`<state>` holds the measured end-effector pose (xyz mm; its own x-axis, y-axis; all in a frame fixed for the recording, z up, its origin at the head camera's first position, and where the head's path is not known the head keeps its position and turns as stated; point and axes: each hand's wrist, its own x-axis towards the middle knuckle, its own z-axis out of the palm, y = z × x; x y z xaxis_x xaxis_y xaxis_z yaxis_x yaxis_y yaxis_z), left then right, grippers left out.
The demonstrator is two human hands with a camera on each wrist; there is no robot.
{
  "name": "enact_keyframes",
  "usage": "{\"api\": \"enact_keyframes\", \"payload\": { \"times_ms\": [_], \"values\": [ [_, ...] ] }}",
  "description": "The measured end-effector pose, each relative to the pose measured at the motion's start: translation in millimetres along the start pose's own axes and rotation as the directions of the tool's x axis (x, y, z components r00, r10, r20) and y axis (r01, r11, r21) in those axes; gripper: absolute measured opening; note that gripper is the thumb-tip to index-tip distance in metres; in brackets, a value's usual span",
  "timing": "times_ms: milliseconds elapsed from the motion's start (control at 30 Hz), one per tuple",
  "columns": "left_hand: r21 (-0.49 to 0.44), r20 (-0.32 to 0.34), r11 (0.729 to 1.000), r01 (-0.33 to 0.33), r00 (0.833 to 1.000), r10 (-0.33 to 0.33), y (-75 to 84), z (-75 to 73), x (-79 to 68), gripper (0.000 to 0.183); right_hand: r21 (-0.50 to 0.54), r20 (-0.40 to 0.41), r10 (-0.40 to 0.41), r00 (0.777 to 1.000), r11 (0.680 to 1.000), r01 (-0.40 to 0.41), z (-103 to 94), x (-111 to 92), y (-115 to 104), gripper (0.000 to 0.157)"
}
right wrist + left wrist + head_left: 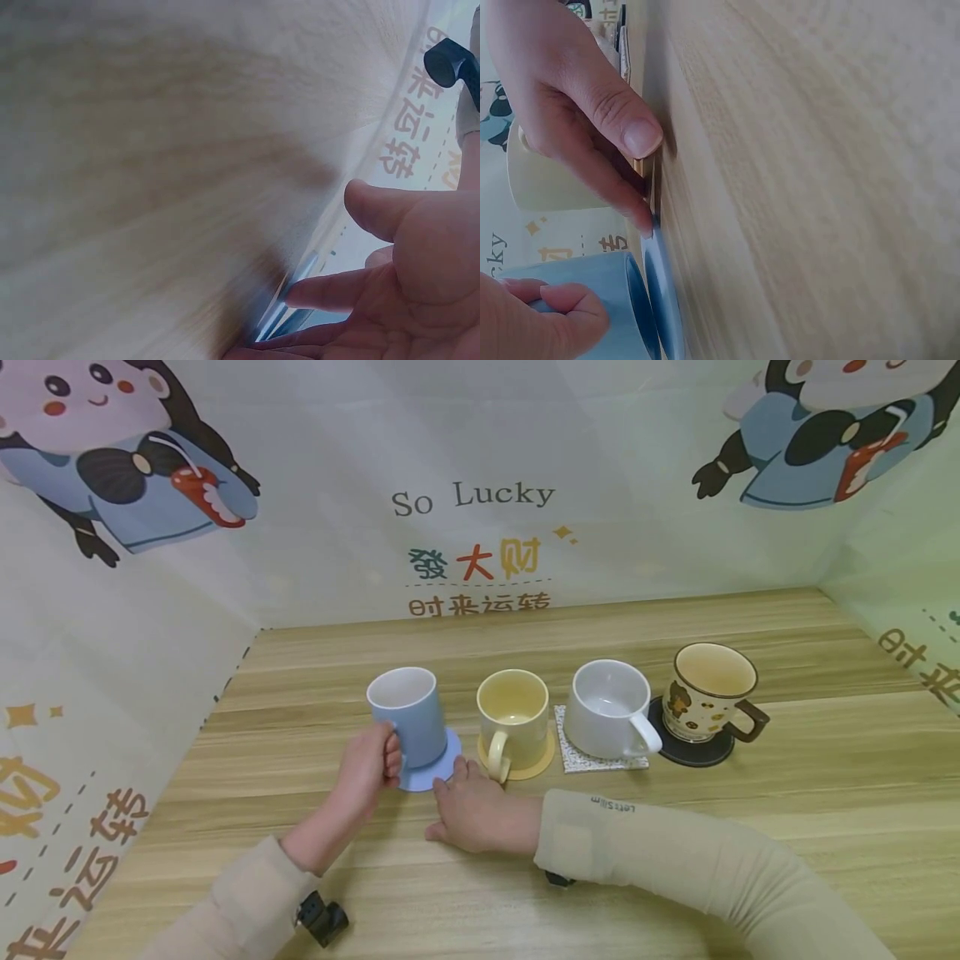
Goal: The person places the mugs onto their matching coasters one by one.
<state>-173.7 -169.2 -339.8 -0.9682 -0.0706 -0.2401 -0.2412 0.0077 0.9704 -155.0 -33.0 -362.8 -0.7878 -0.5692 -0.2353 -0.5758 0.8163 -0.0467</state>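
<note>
My left hand point(367, 762) grips the handle of a light blue mug point(420, 718) at the left of the row. The mug stands over a round blue coaster point(447, 760); in the left wrist view a thin dark gap shows between mug base point(639, 307) and coaster point(664, 300). My right hand point(474, 806) lies palm down, its fingers stretched out and touching the coaster's near right edge. Just beyond that hand is a yellow mug point(517, 710) on a yellow round coaster point(542, 766), its handle facing me.
Further right, a white mug point(606, 714) sits on a speckled square coaster point(600, 762). Beside it, a cream patterned mug point(705, 693) with a brown handle is on a black round coaster point(697, 756). Printed cloth walls point(480, 435) border the wooden table point(787, 760).
</note>
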Motion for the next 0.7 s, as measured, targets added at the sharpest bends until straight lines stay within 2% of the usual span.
{"api": "enact_keyframes", "payload": {
  "times_ms": [300, 533, 700],
  "values": [
    [-0.014, 0.002, 1.0, 0.011, 1.0, -0.011, -2.5, 1.6, -0.7, 0.037, -0.009, -0.015, -0.016, 1.0, 1.0, 0.016, 0.5, 0.6, 0.9, 0.064],
    [-0.013, -0.024, 0.999, 0.036, 0.999, -0.036, -5.0, 2.5, -1.5, 0.034, 0.028, -0.024, -0.021, 1.0, 0.999, 0.021, 0.2, 2.2, 1.0, 0.05],
    [-0.014, -0.036, 0.999, 0.029, 0.999, -0.029, -7.2, 2.7, -2.7, 0.034, 0.034, -0.01, -0.021, 1.0, 0.999, 0.021, -0.5, 2.2, 1.6, 0.053]
  ]
}}
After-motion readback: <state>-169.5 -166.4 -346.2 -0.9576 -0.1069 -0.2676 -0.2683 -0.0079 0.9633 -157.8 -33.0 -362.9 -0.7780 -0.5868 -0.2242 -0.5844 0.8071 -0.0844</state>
